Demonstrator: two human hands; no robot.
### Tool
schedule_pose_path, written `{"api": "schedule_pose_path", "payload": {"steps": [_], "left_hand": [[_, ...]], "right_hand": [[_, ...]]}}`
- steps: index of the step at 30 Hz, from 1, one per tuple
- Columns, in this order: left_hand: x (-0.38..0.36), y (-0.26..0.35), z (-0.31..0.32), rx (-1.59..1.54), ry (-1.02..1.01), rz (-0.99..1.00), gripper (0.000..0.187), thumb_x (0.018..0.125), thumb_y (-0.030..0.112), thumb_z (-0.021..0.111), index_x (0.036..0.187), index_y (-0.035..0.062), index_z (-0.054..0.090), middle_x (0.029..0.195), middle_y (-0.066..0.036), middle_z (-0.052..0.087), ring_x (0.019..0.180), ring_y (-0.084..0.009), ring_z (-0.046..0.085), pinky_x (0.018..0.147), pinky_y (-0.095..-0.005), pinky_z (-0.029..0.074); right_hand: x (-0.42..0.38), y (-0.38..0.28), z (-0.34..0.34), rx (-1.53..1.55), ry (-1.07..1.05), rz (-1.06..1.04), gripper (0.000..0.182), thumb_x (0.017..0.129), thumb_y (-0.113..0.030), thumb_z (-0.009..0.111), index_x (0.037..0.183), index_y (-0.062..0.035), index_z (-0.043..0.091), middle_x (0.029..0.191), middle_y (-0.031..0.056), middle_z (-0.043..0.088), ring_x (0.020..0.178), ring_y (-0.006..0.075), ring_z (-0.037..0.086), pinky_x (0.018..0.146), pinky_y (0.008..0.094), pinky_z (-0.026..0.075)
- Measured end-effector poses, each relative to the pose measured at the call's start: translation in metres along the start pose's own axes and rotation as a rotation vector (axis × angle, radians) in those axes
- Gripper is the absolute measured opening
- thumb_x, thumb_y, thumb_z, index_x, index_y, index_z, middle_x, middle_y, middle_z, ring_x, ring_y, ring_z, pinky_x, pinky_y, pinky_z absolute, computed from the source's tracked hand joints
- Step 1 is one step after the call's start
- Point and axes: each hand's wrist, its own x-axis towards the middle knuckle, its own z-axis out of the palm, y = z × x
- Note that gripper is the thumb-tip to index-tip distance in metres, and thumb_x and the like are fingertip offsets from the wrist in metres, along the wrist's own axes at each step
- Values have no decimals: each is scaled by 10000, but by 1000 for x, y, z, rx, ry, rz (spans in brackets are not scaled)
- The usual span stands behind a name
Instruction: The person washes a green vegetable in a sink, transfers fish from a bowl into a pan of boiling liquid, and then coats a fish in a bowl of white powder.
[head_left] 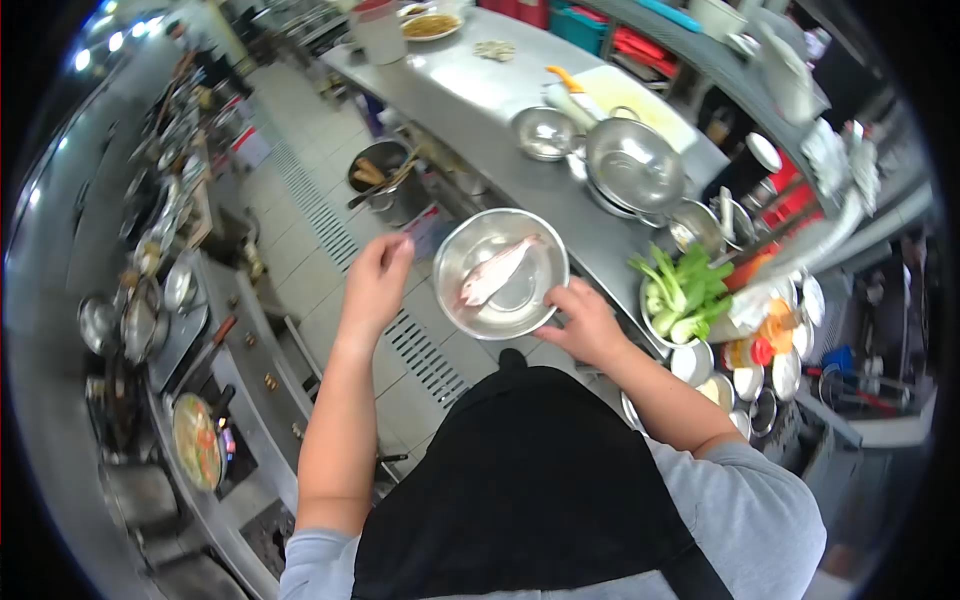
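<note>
My right hand (583,322) grips the rim of a round metal bowl (455,305) on its right side, thumb over the edge. The bowl is held in the air over the floor, in front of my black apron. Inside it lies a small whole pale pinkish fish (497,272), set slantwise. To the left of the bowl, apart from it, my left hand (378,275) is raised with its fingers curled together. Nothing shows in those fingers.
A steel counter (480,110) bears metal bowls, a strainer (633,165), a cutting board (640,105) and leafy greens (680,295). Left stands a stove with a pan of food (198,440). A pot (400,195) stands below the counter. Another person (205,55) is far off.
</note>
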Motion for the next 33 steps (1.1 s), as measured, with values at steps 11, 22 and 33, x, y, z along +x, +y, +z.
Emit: {"api": "schedule_pose_path", "payload": {"steps": [11,22,33], "left_hand": [[-129,-41,115,-851,-478,-786,447,811,22,623,1236,-68,517,1140,-161,626,992,-256,641,859,-370,525],[-202,16,145,-627,-313,-782,437,803,0,594,1223,-85,512,1131,-176,627,996,-251,635,863,-357,510],[-263,72,203,-570,-230,-773,400,818,7,595,1189,-117,511,1106,-190,628,975,-276,647,832,-373,536]], "right_hand": [[-140,-37,-55,-25,7,129,453,798,-259,740,1175,-82,562,1046,148,572,901,346,612,754,398,529],[-349,144,-248,-403,531,867,101,809,-112,642,850,-22,661,852,182,652,798,365,629,700,435,510],[-423,183,-249,-53,-256,858,113,774,-116,621,796,-24,682,752,178,648,736,355,627,663,412,505]]}}
